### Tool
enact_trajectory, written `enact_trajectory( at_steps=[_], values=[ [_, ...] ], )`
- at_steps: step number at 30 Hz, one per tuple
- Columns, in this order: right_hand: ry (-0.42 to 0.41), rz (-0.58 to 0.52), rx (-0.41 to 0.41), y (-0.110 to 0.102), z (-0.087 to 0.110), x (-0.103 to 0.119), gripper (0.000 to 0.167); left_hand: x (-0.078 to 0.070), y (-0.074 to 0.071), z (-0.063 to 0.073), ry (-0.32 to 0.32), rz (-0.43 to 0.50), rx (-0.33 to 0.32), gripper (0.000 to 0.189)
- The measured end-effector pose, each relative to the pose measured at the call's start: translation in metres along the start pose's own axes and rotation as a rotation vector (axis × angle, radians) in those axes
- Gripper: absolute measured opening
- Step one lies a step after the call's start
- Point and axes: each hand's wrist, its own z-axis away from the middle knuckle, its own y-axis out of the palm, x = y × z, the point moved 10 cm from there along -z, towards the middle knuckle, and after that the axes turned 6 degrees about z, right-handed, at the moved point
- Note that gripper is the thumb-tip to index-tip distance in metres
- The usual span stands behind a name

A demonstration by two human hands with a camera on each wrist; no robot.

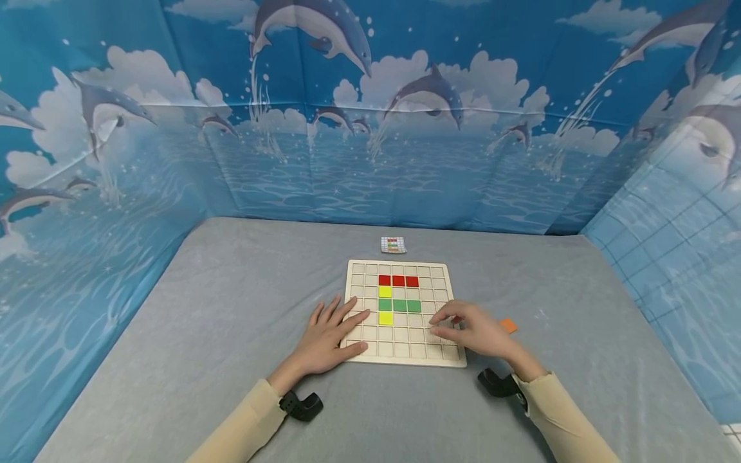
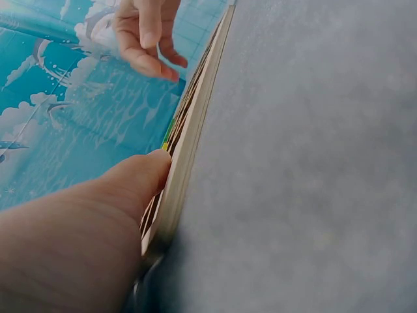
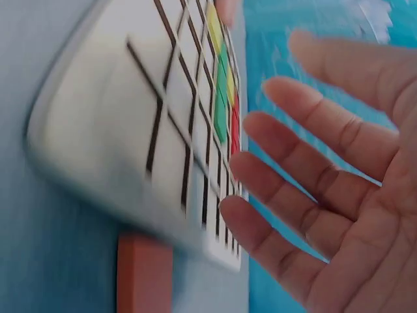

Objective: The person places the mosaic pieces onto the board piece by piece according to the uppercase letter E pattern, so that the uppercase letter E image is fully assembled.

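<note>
A pale wooden grid board [image 1: 417, 352] lies on the grey cloth in the head view. Set in its cells are three red squares [image 1: 398, 281] in a row, a yellow square [image 1: 384, 292] below the leftmost, three green squares [image 1: 399, 305] in another row, and a lower yellow square [image 1: 385, 318]. My left hand [image 1: 324, 341] rests on the board's left edge with fingers spread, its thumb near the rim in the left wrist view. My right hand [image 1: 475, 329] is over the board's right side, fingers loosely bent. Nothing shows between its fingers [image 3: 280, 182] in the right wrist view.
An orange tile [image 1: 508, 326] lies on the grey cloth [image 1: 579, 321], right of the board and just beyond my right hand. Behind the board is a small card [image 1: 393, 244] printed with a coloured grid. A dolphin-patterned curtain [image 1: 370, 173] encloses the table's back and sides.
</note>
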Motion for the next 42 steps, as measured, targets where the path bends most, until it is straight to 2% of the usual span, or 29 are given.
enact_trajectory(
  at_steps=[3,6,16,25,34,42],
  values=[
    [0.089,-0.013,0.012,-0.008,0.009,-0.018,0.024,0.000,0.000,0.000,0.002,-0.001,-0.003,0.061],
    [0.132,0.022,0.020,-0.013,0.017,-0.032,0.030,0.001,0.000,0.000,0.002,0.001,-0.004,0.060],
    [0.125,0.158,0.079,-0.016,0.030,-0.049,0.042,0.002,0.001,0.001,0.001,0.000,-0.008,0.061],
    [0.109,0.187,0.103,-0.014,0.032,-0.050,0.027,0.002,0.002,0.000,0.000,0.001,-0.005,0.061],
    [0.144,0.206,0.026,-0.023,0.033,-0.053,0.022,0.003,0.002,0.000,-0.011,0.002,0.008,0.061],
    [0.117,0.249,-0.008,-0.026,0.033,-0.051,0.022,0.002,0.002,-0.001,-0.003,0.010,-0.005,0.061]
  ],
)
